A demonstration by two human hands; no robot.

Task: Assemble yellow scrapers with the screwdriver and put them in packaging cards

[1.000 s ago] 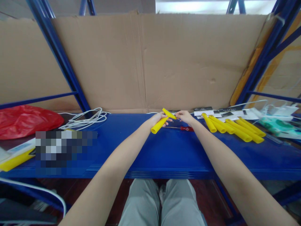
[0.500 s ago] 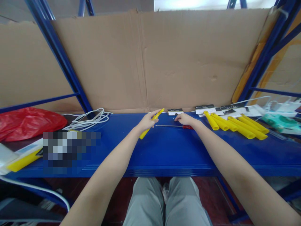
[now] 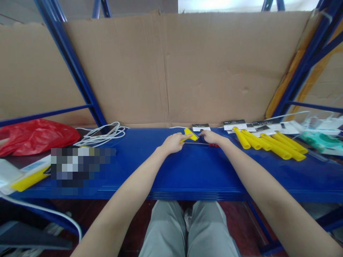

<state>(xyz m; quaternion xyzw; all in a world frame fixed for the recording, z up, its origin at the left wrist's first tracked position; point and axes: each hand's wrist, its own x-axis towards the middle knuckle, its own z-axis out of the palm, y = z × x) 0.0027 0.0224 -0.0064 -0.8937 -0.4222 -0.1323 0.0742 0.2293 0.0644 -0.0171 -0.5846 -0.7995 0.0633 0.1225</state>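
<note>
My left hand is closed round the handle of a yellow scraper. Its flat, flared head points right, and a thin dark strip shows along the far edge. My right hand has its fingertips pinched together at that edge; whatever is between them is too small to make out. Just below both hands lies a screwdriver with a red handle and a long thin shaft, partly covered by the fingers. A white packet with a black header rests behind the right hand.
Several yellow tube-like handles lie at right beside black-and-white packets. A coiled white cable, a red plastic bag and another yellow piece are at left. Cardboard backs the blue shelf.
My left hand has moved right and turned the scraper, bringing its head to my right fingertips. The right hand has stayed nearly in place.
</note>
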